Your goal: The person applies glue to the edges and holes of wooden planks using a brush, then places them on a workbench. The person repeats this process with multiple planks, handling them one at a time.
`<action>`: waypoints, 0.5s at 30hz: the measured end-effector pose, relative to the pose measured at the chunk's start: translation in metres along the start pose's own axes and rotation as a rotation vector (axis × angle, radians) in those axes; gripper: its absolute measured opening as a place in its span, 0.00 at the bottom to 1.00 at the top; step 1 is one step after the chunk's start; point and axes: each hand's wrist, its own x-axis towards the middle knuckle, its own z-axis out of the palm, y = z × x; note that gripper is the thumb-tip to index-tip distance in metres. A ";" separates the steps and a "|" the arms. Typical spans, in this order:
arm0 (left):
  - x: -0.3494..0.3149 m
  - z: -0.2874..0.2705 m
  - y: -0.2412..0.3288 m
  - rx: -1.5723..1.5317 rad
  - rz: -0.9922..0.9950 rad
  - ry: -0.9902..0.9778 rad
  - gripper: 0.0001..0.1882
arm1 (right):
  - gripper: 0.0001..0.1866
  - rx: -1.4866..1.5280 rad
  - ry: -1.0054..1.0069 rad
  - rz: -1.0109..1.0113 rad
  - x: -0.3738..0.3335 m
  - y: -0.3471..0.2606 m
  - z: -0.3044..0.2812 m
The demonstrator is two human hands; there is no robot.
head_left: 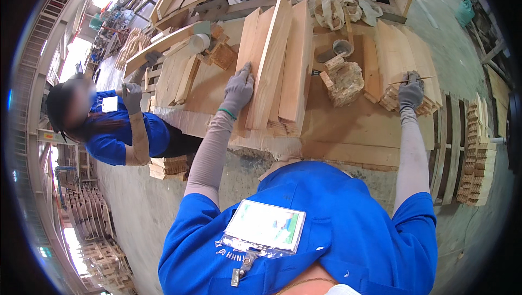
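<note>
My left hand [239, 89], in a grey glove, lies with its fingers stretched out along the left side of a pale wooden board [273, 50]. That board sits tilted on edge over a stack of similar boards [296, 72]. My right hand [411, 93], also gloved, has its fingers curled round a thin stick [426, 77] that pokes out at both sides. Beneath it is the near end of a second stack of boards [405, 50] at the table's right. Between the stacks, a lump of wood crusted with dried filler [346, 82] rests on the table.
A grey cup [342, 48] with a wooden handle stands behind the crusted lump, near white cloth gloves [337, 11]. Brown cardboard [348, 135] covers the table. At left a co-worker [119, 115] handles a long board [157, 50]. Pallets [448, 148] stand at right.
</note>
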 end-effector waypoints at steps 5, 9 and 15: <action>-0.006 0.001 0.013 0.083 -0.071 0.065 0.24 | 0.09 -0.014 -0.010 0.016 0.000 -0.004 -0.006; -0.007 0.001 0.014 0.088 -0.076 0.061 0.25 | 0.08 -0.008 -0.003 -0.010 0.001 -0.006 -0.007; -0.007 -0.001 0.018 0.111 -0.114 0.033 0.27 | 0.08 0.004 0.020 -0.015 0.000 0.001 0.001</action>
